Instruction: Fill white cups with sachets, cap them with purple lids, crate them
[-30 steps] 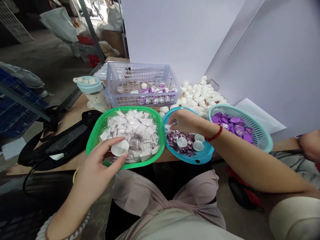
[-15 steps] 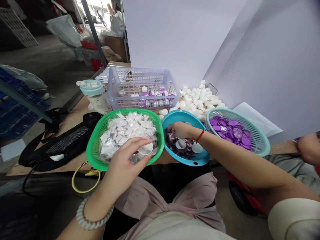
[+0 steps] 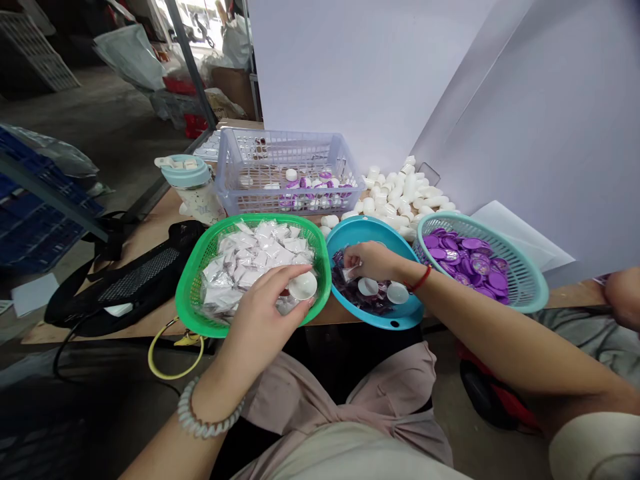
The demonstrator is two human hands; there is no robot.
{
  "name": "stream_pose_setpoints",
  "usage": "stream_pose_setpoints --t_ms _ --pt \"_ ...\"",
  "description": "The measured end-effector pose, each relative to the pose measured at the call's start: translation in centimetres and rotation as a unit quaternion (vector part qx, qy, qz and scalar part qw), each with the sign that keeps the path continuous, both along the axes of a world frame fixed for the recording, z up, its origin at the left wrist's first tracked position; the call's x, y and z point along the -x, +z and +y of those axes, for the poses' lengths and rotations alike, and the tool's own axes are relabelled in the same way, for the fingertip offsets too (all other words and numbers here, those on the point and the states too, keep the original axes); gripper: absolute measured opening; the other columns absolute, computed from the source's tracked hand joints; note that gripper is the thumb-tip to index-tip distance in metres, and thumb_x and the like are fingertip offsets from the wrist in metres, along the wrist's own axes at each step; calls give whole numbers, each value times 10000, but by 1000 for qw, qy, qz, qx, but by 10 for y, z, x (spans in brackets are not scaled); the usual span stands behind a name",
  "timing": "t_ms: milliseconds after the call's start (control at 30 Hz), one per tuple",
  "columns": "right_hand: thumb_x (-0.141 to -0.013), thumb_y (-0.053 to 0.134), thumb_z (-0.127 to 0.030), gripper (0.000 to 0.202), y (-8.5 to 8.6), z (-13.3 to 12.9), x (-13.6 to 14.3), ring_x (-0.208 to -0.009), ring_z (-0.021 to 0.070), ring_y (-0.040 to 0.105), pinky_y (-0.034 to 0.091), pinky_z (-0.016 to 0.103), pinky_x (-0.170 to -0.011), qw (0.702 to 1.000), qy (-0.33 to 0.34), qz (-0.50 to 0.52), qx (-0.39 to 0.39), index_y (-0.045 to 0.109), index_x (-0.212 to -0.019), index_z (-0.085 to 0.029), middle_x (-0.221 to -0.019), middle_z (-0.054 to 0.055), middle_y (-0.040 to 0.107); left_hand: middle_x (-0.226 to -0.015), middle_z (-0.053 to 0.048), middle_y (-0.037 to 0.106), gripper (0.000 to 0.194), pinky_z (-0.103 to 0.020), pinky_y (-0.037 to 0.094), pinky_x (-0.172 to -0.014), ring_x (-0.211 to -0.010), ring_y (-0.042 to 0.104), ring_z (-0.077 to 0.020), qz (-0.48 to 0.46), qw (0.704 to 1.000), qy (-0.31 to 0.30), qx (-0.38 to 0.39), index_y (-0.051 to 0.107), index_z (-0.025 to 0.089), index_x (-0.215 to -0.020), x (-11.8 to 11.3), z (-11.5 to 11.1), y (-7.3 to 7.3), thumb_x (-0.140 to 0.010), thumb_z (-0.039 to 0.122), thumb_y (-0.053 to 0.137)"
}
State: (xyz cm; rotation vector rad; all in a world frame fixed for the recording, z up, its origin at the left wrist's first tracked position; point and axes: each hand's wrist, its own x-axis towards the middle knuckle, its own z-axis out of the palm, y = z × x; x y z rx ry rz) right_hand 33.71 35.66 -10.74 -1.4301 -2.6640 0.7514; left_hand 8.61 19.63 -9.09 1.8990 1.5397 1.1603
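My left hand (image 3: 263,320) is closed around the rim of a small white cup (image 3: 303,287), its opening facing up, over the right side of a green basket (image 3: 188,283). White packets in clear wrap (image 3: 240,263) fill that basket. To its right, my right hand (image 3: 376,259) is inside a blue basin (image 3: 367,229), fingertips pinched on a small shiny plastic packet (image 3: 351,272). Below the hand are dark purple wrapped pieces (image 3: 373,305) and two white cups, one of them a translucent-looking cup (image 3: 397,293).
Behind stands a lavender crate (image 3: 227,203) with purple-and-white pieces, beside a pile of white containers (image 3: 400,193). A pale teal basket (image 3: 535,293) of purple discs (image 3: 467,260) sits right. At left are a tumbler (image 3: 193,190) and black mesh bag (image 3: 135,280). Another person's arm (image 3: 623,297) shows at right.
My right hand has lifted slightly within the basin, and a shiny packet now shows at its fingertips. My left hand still holds the cup, its opening now turned more into view.
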Motion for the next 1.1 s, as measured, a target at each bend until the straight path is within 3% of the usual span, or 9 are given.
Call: stream_pose_setpoints --t_ms 133,267,367,533,633,833,967,1033,1100 --pt "-848 787 -235 109 21 -14 -14 -838 197 689 523 297 -757 988 -35 151 -16 684 -856 -200 -879 37 752 -1328 -45 764 422 -424 573 -1091 -1222 713 -250 -17 1000 3 9 717 258 -1305 -3 2 -2 -893 169 743" --pt "-797 899 -308 296 43 -47 -1 -719 153 674 556 276 -658 868 -39 479 126 645 -928 -231 -808 -18 705 -1373 -45 746 554 -424 604 -1026 -1197 734 -256 -80 996 -16 42 640 310 -1407 -18 5 -4 -883 188 769" --pt "-814 902 -285 315 48 -74 17 -763 163 710 587 288 -676 828 -27 540 150 672 -1025 -245 -865 -5 734 -1275 -30 774 661 -382 633 -955 -1090 774 -228 -157 984 -45 75 550 364 -1478 -33 4 -5 -881 236 803" --pt "-945 786 -247 71 44 -94 21 -769 167 714 571 295 -703 894 44 425 -137 743 -898 -215 -854 37 773 -1279 2 762 474 -302 612 -997 -1159 749 -178 -221 973 -53 38 593 376 -1367 -47 -1 -11 -945 257 773" --pt "-1002 699 -178 87 49 -99 10 -860 192 706 574 353 -833 893 127 328 -281 775 -976 -212 -921 55 798 -1326 -12 750 335 -302 610 -1014 -1225 729 -193 -202 978 -56 17 652 341 -1270 -49 -4 -16 -963 265 764" --pt "-1033 659 -469 403 56 -112 -18 -1152 260 640 533 469 -1055 939 152 242 -190 712 -1378 -268 -1221 134 669 -1455 -72 688 208 -342 636 -973 -1241 725 -230 -135 990 -23 -28 679 277 -1174 -47 -4 -20 -977 270 746" --pt "-1020 623 -549 488 45 -76 -76 -1069 241 700 612 393 -919 958 -13 275 -81 655 -1388 -230 -1200 119 710 -1248 -23 767 136 -309 626 -969 -1143 749 -183 -70 992 -49 -94 691 280 -1095 -46 -4 -11 -987 203 721" --pt "-1002 646 -390 375 37 -41 -119 -1027 270 717 605 417 -902 964 -137 197 -115 694 -1287 -151 -1167 168 736 -1171 -5 785 161 -293 608 -997 -1105 758 -163 -44 988 -73 -130 688 281 -1098 -45 -5 -7 -987 168 714" --pt "-922 672 -240 296 28 -7 -161 -1023 286 722 576 430 -952 963 -222 -12 -153 750 -1193 -149 -1154 166 767 -1158 -4 788 206 -268 593 -1006 -1101 757 -151 -27 984 -85 -157 681 275 -1139 -45 -8 -3 -984 143 713"
